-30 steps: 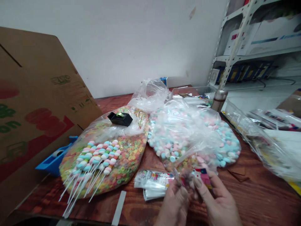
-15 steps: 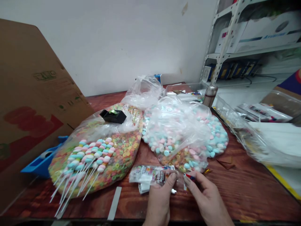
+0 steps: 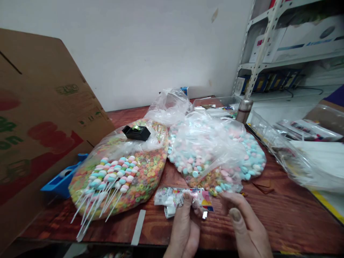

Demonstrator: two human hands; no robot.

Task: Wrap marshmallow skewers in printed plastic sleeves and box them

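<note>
My left hand (image 3: pixel 185 224) is closed on a clear plastic packet (image 3: pixel 172 196) with a colourful printed label, the thumb pressed on top. Folded white packaging (image 3: pixel 169 212) shows beneath it. To the right, my right hand (image 3: pixel 248 220) is held apart from the packet, thumb and fingers parted and nothing visible between them. Beyond both hands lies a clear bag of pink, blue and white marshmallows (image 3: pixel 251 159). On a bag of coloured cereal rings (image 3: pixel 150 168) at left rest several marshmallow skewers (image 3: pixel 113 173) on white sticks.
A black tape dispenser (image 3: pixel 136 133) sits on the cereal bag; a blue one (image 3: pixel 60 181) stands beside the cardboard box (image 3: pixel 67 107). A tape strip (image 3: pixel 138 227) lies at the front edge. A metal bottle (image 3: pixel 244 111) and clear plastic tray (image 3: pixel 285 157) are at right.
My right hand has let go of the packet's right end and drawn away to the right. My left hand keeps the packet, whose coloured end now shows. The view has shifted slightly left.
</note>
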